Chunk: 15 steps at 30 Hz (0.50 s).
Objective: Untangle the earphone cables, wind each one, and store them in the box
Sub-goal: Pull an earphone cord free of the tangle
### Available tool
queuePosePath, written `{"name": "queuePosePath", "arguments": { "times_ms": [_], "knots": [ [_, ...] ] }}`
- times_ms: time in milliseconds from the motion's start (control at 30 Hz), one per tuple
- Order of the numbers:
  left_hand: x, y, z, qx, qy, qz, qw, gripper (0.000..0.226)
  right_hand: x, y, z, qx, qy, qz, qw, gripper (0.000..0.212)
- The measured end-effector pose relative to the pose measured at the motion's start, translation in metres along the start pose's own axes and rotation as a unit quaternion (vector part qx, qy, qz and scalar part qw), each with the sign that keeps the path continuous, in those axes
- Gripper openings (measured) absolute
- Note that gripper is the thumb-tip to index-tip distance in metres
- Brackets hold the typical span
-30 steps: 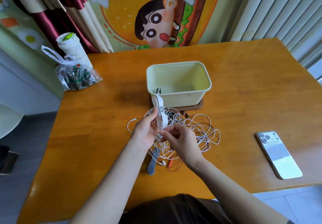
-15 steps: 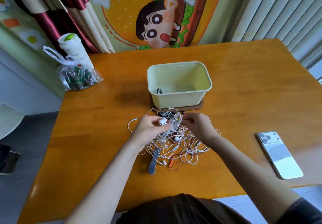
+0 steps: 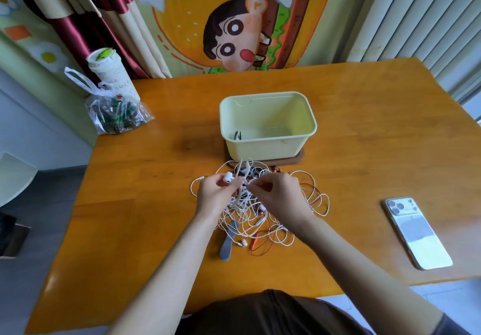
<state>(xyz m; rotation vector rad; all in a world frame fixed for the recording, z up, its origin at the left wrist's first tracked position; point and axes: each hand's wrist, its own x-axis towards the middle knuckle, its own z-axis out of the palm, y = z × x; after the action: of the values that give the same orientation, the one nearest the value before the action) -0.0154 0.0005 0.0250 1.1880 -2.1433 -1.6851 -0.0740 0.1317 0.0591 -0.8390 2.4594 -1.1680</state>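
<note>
A tangle of white earphone cables [image 3: 260, 220], with a thin red cable [image 3: 263, 246] mixed in, lies on the wooden table just in front of a pale yellow box [image 3: 268, 147]. My left hand [image 3: 216, 194] holds a white earbud and its cable above the tangle. Close beside it, my right hand [image 3: 281, 194] pinches a white cable with its fingertips. The box stands on a brown board and has a small dark item inside at its left end. A grey flat strap [image 3: 229, 241] lies under the cables at the near left.
A white phone [image 3: 416, 233] lies face down on the right of the table. At the back left corner stand a paper cup [image 3: 109, 74] and a clear plastic bag [image 3: 117, 113]. The table's front edge is near my body.
My left hand lowered the wound white piece into the tangle and now holds an earbud. My right hand shifted up and right, then back toward the left hand.
</note>
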Motion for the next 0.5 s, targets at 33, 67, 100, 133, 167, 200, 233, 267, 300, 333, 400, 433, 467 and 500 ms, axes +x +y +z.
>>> {"name": "queuePosePath", "arguments": {
  "times_ms": [33, 67, 100, 133, 167, 200, 233, 267, 300, 333, 400, 433, 467, 500],
  "knots": [
    [-0.001, 0.001, 0.002, -0.048, 0.012, -0.029, 0.998, 0.022, -0.007, -0.002, 0.007, 0.016, 0.011, -0.003, 1.0, 0.014],
    [-0.002, 0.003, 0.003, -0.093, 0.021, -0.059, 0.994, 0.021, -0.013, -0.004, 0.013, 0.03, 0.023, -0.007, 0.999, 0.014],
    [-0.003, 0.006, 0.005, -0.14, 0.025, -0.09, 0.986, 0.019, -0.018, -0.006, 0.019, 0.041, 0.034, -0.007, 0.999, 0.016],
    [-0.003, 0.009, 0.006, -0.191, 0.024, -0.122, 0.974, 0.017, -0.022, -0.006, 0.024, 0.049, 0.042, -0.006, 0.998, 0.017],
    [-0.003, 0.012, 0.006, -0.245, 0.019, -0.154, 0.957, 0.016, -0.025, -0.006, 0.028, 0.057, 0.05, -0.004, 0.997, 0.018],
    [-0.002, 0.015, 0.006, -0.293, 0.01, -0.182, 0.939, 0.016, -0.028, -0.006, 0.03, 0.064, 0.056, -0.003, 0.996, 0.019],
    [-0.001, 0.018, 0.006, -0.332, -0.006, -0.206, 0.921, 0.016, -0.029, -0.005, 0.032, 0.07, 0.062, -0.004, 0.996, 0.019],
    [-0.002, 0.02, 0.006, -0.364, -0.027, -0.223, 0.904, 0.016, -0.031, -0.005, 0.032, 0.073, 0.068, -0.007, 0.995, 0.018],
    [-0.003, 0.023, 0.006, -0.387, -0.049, -0.23, 0.892, 0.015, -0.031, -0.005, 0.032, 0.074, 0.074, -0.008, 0.994, 0.017],
    [-0.004, 0.025, 0.005, -0.4, -0.065, -0.232, 0.884, 0.016, -0.032, -0.004, 0.032, 0.075, 0.079, -0.01, 0.994, 0.017],
    [-0.007, 0.03, 0.004, -0.412, -0.083, -0.23, 0.878, 0.016, -0.033, -0.002, 0.032, 0.074, 0.085, -0.009, 0.994, 0.016],
    [-0.008, 0.032, 0.004, -0.417, -0.087, -0.23, 0.875, 0.016, -0.034, 0.001, 0.033, 0.075, 0.084, -0.001, 0.994, 0.016],
    [-0.009, 0.034, 0.002, -0.428, -0.088, -0.231, 0.87, 0.015, -0.036, 0.004, 0.034, 0.078, 0.079, 0.011, 0.994, 0.016],
    [-0.009, 0.036, 0.001, -0.443, -0.087, -0.231, 0.862, 0.014, -0.037, 0.007, 0.034, 0.083, 0.071, 0.025, 0.994, 0.019]
  ]
}}
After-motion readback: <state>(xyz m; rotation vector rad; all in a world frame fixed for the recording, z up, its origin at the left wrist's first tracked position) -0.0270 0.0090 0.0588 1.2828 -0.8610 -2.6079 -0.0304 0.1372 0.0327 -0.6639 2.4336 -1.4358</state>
